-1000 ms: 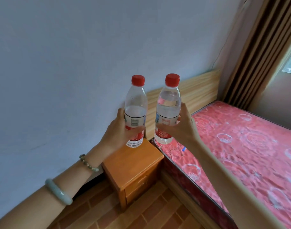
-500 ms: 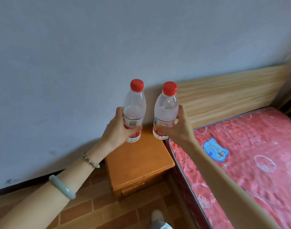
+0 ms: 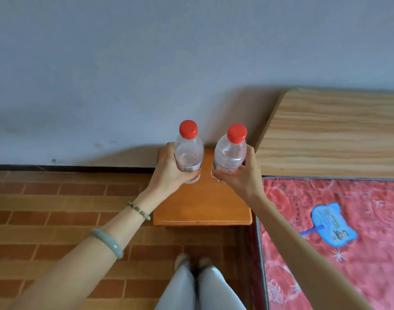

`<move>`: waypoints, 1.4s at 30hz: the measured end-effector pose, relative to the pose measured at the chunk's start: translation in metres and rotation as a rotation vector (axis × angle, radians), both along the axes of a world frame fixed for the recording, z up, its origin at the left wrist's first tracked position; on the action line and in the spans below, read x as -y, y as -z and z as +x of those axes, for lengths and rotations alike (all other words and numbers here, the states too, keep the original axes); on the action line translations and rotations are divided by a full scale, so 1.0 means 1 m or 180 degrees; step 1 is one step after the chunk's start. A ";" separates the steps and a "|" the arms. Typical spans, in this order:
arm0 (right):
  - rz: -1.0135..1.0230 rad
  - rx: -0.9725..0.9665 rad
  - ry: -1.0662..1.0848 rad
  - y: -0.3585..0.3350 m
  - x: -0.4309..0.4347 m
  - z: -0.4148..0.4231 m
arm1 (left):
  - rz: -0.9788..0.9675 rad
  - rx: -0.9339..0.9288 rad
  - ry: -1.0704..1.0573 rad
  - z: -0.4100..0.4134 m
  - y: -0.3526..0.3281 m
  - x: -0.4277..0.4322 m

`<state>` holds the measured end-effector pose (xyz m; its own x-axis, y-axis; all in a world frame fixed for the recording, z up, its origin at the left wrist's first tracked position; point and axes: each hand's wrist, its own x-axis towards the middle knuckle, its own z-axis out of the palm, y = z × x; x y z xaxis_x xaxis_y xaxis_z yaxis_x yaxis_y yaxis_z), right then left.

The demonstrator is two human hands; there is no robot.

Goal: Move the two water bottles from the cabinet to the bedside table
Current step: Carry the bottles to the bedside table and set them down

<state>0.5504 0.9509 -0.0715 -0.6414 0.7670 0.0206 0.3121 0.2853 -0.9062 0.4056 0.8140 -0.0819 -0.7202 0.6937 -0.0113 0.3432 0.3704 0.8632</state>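
Got my left hand (image 3: 171, 173) wrapped round the left bottle (image 3: 189, 156) and my right hand (image 3: 237, 175) round the right bottle (image 3: 229, 156), both upright over the back of the bedside table (image 3: 202, 206), can't tell if they're touching down yet. They're thin clear plastic, probably squishy and light-ish, so gripping around the label feels safest. Red caps on, each looks only partly full of water.

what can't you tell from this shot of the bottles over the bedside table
Head view only:
- Left bottle base: hidden by left hand; contact with bedside table unclear.
- Right bottle base: hidden by right hand.
- Labels: covered by fingers, too small.
- Table front: out of sight.
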 end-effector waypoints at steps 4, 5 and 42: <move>-0.0067 0.0151 0.0050 0.066 -0.014 -0.013 | -0.0084 0.0155 -0.0078 -0.007 0.059 -0.011; -0.0095 0.0181 0.0057 0.083 -0.017 -0.015 | -0.0121 0.0157 -0.0110 -0.008 0.076 -0.014; -0.0079 0.0687 -0.0344 0.314 -0.063 -0.050 | -0.0406 0.0247 -0.0105 -0.046 0.306 -0.050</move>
<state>0.5000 1.0141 -0.3854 -0.7072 0.6922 -0.1440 0.4682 0.3059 -0.8290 0.3593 0.8635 -0.3880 -0.7362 0.6589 -0.1544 0.2630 0.4887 0.8319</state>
